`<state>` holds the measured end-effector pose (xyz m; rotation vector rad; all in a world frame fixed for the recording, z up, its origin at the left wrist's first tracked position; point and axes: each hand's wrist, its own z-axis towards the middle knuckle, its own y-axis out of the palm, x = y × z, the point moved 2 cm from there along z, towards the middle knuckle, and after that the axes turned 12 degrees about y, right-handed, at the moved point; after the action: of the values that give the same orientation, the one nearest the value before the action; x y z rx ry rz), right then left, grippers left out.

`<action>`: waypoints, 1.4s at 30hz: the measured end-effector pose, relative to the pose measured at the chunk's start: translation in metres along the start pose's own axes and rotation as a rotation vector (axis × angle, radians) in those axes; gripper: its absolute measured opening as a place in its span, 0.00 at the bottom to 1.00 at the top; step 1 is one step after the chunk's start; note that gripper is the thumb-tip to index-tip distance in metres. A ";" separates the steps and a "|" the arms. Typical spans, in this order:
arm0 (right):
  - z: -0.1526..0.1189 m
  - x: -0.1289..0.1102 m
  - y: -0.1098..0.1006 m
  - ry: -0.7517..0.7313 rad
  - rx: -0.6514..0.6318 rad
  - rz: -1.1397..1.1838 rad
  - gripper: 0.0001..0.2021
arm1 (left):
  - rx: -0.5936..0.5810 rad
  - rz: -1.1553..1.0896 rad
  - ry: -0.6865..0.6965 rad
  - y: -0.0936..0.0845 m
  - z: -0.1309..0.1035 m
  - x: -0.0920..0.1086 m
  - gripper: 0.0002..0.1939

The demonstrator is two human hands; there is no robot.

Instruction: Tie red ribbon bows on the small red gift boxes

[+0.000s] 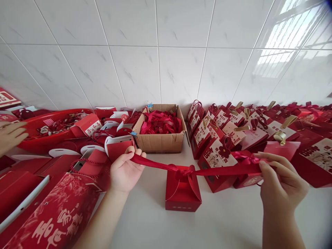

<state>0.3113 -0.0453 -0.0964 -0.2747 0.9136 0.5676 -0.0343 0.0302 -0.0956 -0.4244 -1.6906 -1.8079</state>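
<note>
A small red gift box [183, 193] stands upright on the white table in front of me, with a dark red ribbon [228, 170] knotted through its top. The ribbon's two tails stretch out to either side. My left hand [127, 170] pinches the left tail between thumb and fingers, just in front of the cardboard box. On the other side, my right hand [284, 181] is closed on the right tail, which is pulled nearly straight. The gift box itself is touched by neither hand.
A cardboard box [158, 142] of red ribbons stands at the wall. Rows of red gift boxes [218, 159] fill the right. Unfilled red boxes [57, 211] and a red basket [44, 138] of small packets lie left, where another person's hand [11, 135] reaches in.
</note>
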 end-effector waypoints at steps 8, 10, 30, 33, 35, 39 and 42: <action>0.002 0.009 -0.003 0.022 0.013 0.009 0.11 | -0.121 -0.061 -0.028 0.002 0.001 0.000 0.10; 0.001 0.009 -0.005 0.018 0.025 0.016 0.12 | -0.078 -0.055 -0.015 0.000 0.002 0.000 0.09; -0.021 0.036 -0.022 0.245 0.003 0.009 0.14 | 0.046 -0.161 -0.001 -0.010 0.009 -0.001 0.05; -0.020 0.038 -0.023 0.256 0.016 0.015 0.13 | 0.019 -0.193 0.003 -0.012 0.010 0.000 0.07; -0.020 0.038 -0.024 0.264 0.027 0.020 0.13 | 0.005 -0.208 0.012 -0.012 0.010 0.001 0.08; -0.020 0.038 -0.025 0.271 0.028 0.041 0.12 | -0.005 -0.249 0.022 -0.013 0.009 0.002 0.10; -0.020 0.039 -0.026 0.276 0.031 0.033 0.11 | -0.022 -0.283 0.042 -0.012 0.009 0.004 0.10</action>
<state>0.3314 -0.0621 -0.1399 -0.3154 1.1950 0.5538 -0.0461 0.0379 -0.1016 -0.1604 -1.7742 -2.0215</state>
